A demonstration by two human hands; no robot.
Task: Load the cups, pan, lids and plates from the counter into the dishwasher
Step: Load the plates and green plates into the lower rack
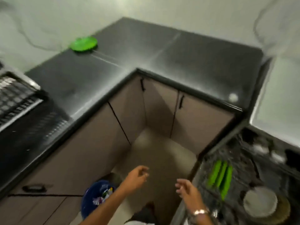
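Note:
A green plate (84,43) lies on the black L-shaped counter (146,51), far back on the left near the wall. At the lower right the pulled-out dishwasher rack (215,148) holds three green plates (220,177) standing on edge, a white lid or plate (259,202) and some blurred cups (261,149). My left hand (138,176) hangs over the floor with loosely curled fingers and holds nothing. My right hand (186,189), a watch on its wrist, is beside the rack's left edge with fingers relaxed and empty. The whole view is motion-blurred.
A dish drainer with a dark grid (14,98) sits on the counter at the far left. A blue bin (97,198) with scraps stands on the floor beneath my left forearm. Brown cabinet doors (162,108) close off the corner ahead.

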